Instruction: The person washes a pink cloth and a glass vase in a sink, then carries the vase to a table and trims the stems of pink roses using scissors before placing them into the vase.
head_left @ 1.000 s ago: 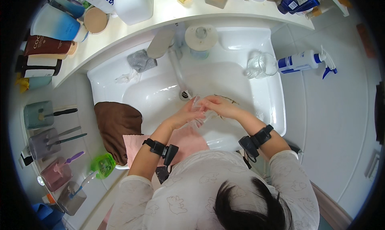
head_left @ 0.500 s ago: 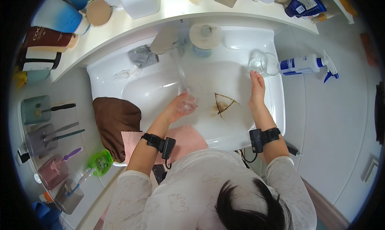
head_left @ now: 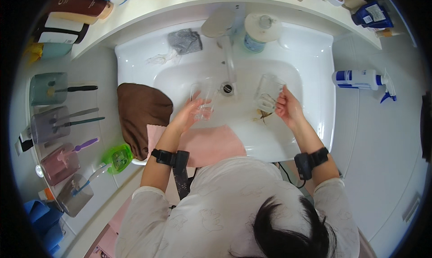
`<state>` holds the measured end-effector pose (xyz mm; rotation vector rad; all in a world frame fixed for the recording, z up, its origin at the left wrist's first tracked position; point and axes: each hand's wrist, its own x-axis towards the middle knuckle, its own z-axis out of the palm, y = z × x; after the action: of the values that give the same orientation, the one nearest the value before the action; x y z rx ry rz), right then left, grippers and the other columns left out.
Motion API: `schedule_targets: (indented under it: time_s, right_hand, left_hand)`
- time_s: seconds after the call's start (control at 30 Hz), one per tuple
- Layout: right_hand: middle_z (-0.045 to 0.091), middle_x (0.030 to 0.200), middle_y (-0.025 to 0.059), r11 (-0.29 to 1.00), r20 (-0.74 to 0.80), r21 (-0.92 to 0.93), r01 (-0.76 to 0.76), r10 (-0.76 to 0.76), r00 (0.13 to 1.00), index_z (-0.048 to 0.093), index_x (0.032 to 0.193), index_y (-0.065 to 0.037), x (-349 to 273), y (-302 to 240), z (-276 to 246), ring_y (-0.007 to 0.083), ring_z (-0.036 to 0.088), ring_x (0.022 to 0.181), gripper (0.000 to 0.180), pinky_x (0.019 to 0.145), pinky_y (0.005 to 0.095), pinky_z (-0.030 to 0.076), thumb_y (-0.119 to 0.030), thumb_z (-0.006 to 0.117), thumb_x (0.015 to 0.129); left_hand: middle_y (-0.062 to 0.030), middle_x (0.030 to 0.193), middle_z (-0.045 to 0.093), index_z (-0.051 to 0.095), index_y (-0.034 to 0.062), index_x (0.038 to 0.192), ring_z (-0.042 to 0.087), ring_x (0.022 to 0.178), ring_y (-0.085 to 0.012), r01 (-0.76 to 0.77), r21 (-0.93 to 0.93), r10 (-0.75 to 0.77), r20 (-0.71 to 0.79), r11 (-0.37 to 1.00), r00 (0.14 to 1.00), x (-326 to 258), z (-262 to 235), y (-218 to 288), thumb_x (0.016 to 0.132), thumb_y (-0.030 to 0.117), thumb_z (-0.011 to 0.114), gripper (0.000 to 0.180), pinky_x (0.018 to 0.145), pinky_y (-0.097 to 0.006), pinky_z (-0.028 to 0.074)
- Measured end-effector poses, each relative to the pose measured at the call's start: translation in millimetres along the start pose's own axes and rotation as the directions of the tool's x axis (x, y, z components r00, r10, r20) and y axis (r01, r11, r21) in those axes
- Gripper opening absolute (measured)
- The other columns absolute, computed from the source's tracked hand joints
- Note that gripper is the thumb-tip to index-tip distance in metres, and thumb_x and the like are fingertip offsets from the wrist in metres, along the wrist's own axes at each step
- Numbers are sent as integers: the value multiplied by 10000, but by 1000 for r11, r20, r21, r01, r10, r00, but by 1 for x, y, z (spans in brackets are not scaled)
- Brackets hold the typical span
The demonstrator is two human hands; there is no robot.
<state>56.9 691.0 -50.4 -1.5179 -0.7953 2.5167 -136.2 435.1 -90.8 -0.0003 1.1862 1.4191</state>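
My left hand [head_left: 192, 113] is wrapped round a clear see-through cup [head_left: 203, 94] over the left part of the white sink [head_left: 310, 118]. Its outline is faint, and my fingers show through it. In my right hand [head_left: 289, 107] is a clear glass mug [head_left: 269, 89], gripped at its right side over the basin. Just below the mug lies a brown-stained, thin-edged scrap [head_left: 264, 116], partly seen through the glass; its kind is unclear. Between the two vessels sit the drain [head_left: 227, 88] and the faucet [head_left: 229, 60].
A brown cloth [head_left: 143, 109] and a pink cloth [head_left: 216, 143] drape over the sink's front left edge. A grey scouring cloth [head_left: 185, 41] and a lidded bottle [head_left: 254, 42] stand at the back. Right of the sink is a spray bottle [head_left: 360, 80]; cups with brushes [head_left: 49, 88] line the left wall.
My right hand has taken the glass mug from the sink's right rim and brought it left over the basin. The cup in my left hand is now tilted up. The whole view has shifted.
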Motion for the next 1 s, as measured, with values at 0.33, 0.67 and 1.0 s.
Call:
schedule_targets:
  time_s: [0.33,0.67,1.0]
  right_hand:
    - [274,496,-57,867,199,124,-483,455,868,342,612,-137,61,28,65,58,251,405,268,336,168,220,-237,456,834]
    - [215,493,-67,794,258,66,-604,571,779,315,601,-154,58,31,59,50,211,402,308,308,167,176,-277,427,860]
    - [199,498,-73,853,158,114,-510,491,857,342,611,-159,10,3,-1,37,193,407,312,262,138,138,-304,454,863]
  left_hand:
    - [-195,1265,340,110,117,1348,491,1024,-305,-78,-100,73,-50,992,996,-21,-11,16,773,429,515,769,802,-375,398]
    - [-234,1152,441,132,78,1330,536,920,-305,127,-188,-116,64,974,991,-15,-8,8,762,455,519,784,807,-402,397]
    - [-151,1151,430,119,123,1344,549,829,-225,119,132,-131,86,984,988,16,13,7,794,403,509,729,674,-327,465]
